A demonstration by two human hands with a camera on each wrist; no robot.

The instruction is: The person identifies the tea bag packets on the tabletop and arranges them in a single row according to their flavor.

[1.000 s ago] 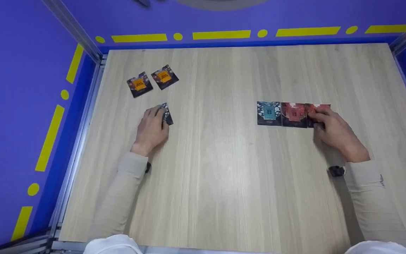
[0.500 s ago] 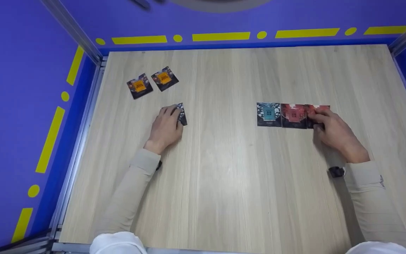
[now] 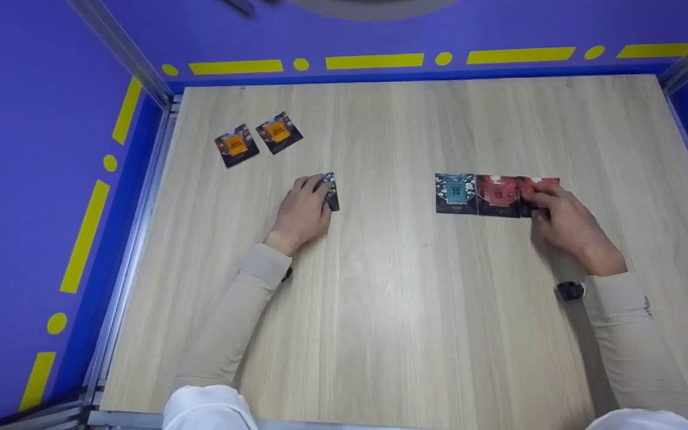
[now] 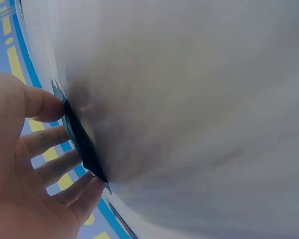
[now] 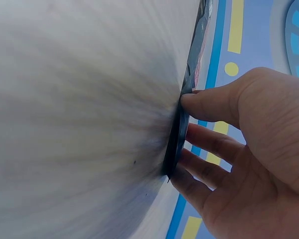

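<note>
Left hand: fingers spread, tips on dark packet. Right hand: fingers likewise spread, red packet beneath.

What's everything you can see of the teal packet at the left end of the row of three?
The teal packet is squarish and dark, its upper part patterned in white around a teal panel whose dark marks are too small to read. It could be paper or film. It lies flat, printed side up, on the table, its right edge meeting the middle red packet; any overlap is unclear. Neither the left hand nor the right hand touches it.
</note>
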